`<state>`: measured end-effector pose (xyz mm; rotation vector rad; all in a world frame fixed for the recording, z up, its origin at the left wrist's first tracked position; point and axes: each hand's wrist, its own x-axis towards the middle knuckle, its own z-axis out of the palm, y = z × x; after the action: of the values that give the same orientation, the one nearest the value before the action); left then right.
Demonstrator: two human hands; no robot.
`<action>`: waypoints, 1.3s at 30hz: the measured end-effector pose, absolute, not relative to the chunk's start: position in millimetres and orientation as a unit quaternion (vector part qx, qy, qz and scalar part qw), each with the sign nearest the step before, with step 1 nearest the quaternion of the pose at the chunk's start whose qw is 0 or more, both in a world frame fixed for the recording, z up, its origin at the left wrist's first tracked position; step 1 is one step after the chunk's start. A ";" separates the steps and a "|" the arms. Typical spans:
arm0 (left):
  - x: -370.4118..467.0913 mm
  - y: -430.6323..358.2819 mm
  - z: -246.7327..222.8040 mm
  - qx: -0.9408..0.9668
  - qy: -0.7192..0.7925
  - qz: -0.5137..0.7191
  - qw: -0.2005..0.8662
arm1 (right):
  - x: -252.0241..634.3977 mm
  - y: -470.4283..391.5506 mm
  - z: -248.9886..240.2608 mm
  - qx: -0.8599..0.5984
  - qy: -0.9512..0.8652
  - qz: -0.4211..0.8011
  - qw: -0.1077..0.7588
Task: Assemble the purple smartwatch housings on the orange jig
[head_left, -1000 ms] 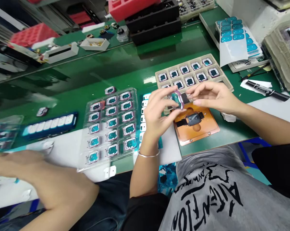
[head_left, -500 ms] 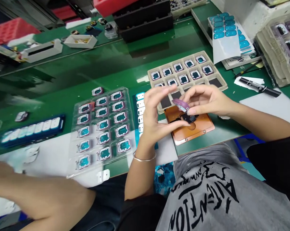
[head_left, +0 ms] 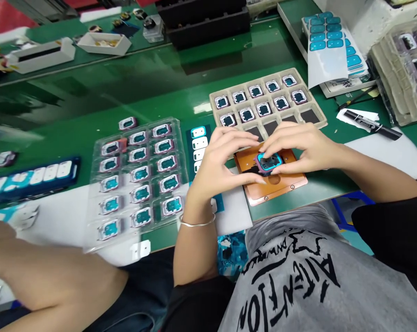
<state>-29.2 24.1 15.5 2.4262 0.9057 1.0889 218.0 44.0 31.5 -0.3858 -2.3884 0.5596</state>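
A small purple watch case (head_left: 270,162), with a bright blue border and a dark middle, sits at the black block of an orange fixture plate (head_left: 257,194). My right hand (head_left: 298,150) grips this case, fingertips at its upper edge and thumb at its lower right. To the left, my left hand (head_left: 220,163) is curved with thumb and fingers apart. Its thumb lies over the plate beside the case, and nothing shows in its grasp. Whether that thumb touches the block I cannot tell. Behind the hands is a beige tray (head_left: 319,121) with several similar cases in its compartments.
A clear tray (head_left: 94,184) of several cases lies left, beside a blue strip with white stickers (head_left: 199,143). Blue sticker sheets (head_left: 328,64), a black marker (head_left: 372,124) and stacked trays (head_left: 384,78) stand right. Another person's arm (head_left: 56,272) reaches in at lower left.
The purple case, earlier raised and tilted in my right hand, is now lowered onto the fixture, blue border facing up. My left hand has come down closer. The whole view has shifted slightly.
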 end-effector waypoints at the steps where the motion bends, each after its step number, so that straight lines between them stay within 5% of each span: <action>1: -27.9 24.1 13.2 0.844 0.311 0.402 0.171 | 216.3 43.2 29.7 -0.148 -0.904 0.199 0.347; 10: -16.8 18.3 1.4 0.732 0.281 0.482 0.391 | 207.6 34.7 16.7 -0.175 -0.865 -0.031 0.469; 16: -15.5 17.9 6.3 0.778 0.181 0.489 0.351 | 215.7 39.2 20.8 -0.069 -0.881 -0.139 0.447; 23: -12.5 17.9 14.4 0.802 0.076 0.495 0.325 | 203.4 34.3 55.9 -0.074 -0.981 0.055 0.173; 33: -12.9 16.8 17.3 0.819 0.096 0.529 0.198 | 213.1 37.7 36.7 -0.093 -0.955 0.096 0.265; 39: -13.0 14.7 19.2 0.827 0.121 0.533 0.129 | 221.2 16.3 41.6 -0.078 -0.946 -0.004 0.313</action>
<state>-13.0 14.7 19.2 2.4055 0.3532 1.5489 221.2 16.3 41.6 -0.2062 -2.4957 -0.0117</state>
